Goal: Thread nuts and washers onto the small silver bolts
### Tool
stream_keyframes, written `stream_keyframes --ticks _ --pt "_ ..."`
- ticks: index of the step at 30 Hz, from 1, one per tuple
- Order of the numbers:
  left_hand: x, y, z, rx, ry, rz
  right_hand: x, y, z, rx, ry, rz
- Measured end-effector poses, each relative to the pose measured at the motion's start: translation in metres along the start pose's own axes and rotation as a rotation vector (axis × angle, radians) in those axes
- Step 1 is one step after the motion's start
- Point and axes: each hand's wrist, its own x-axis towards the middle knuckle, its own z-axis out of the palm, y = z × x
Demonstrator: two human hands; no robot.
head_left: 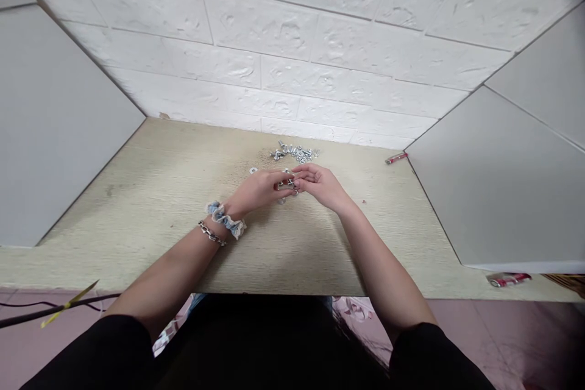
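My left hand [265,187] has its thumb and fingers closed around a small silver bolt [289,182]. Opposite it, the fingertips of my right hand [320,186] are pinched together at the same spot, and what they hold is too small to make out. More bits of silver hardware [282,200] lie on the table just under and between the hands, partly hidden by the fingers. Beyond them, near the wall, is a loose pile of silver bolts, nuts and washers [299,153]. A single flat washer [253,170] lies behind my left hand.
The pale wooden table [150,195] ends at a white brick-patterned wall [283,36]. Grey-white panels stand on the left [59,116] and right [507,177]. One red battery [396,158] lies by the right panel, another [509,280] near the front edge. A dark cable [55,309] hangs at lower left.
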Motion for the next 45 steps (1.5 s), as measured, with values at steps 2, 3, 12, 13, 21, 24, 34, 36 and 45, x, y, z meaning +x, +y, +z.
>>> stream_keyframes --ticks 2,3,12,13,21,24,34,36,45 --pt "0.0 0.001 0.0 -0.014 0.011 -0.001 0.001 0.001 -0.001 0.008 0.003 -0.007" --pt "0.0 0.001 0.0 -0.019 0.018 -0.001 0.001 0.002 -0.001 0.01 0.006 -0.007" --pt "0.001 0.0 -0.002 -0.05 0.068 -0.013 -0.001 -0.005 -0.002 -0.009 0.023 0.039" --pt "0.001 0.0 -0.002 -0.052 0.074 -0.013 -0.001 -0.004 -0.002 -0.009 0.029 0.034" --pt "0.001 -0.001 -0.004 -0.036 0.068 0.0 0.0 -0.001 -0.004 -0.039 0.037 0.027" --pt "0.001 -0.002 -0.004 -0.03 0.084 0.001 -0.001 -0.006 -0.003 -0.05 0.068 0.028" --pt "0.002 -0.006 -0.01 0.066 0.045 -0.083 -0.004 -0.01 -0.014 -0.53 0.255 0.031" --pt "0.002 -0.009 -0.015 0.133 0.058 -0.129 -0.006 -0.01 -0.015 -0.685 0.209 0.041" --pt "-0.004 -0.035 -0.029 0.438 -0.139 -0.406 -0.007 -0.006 -0.022 -0.97 -0.047 0.095"
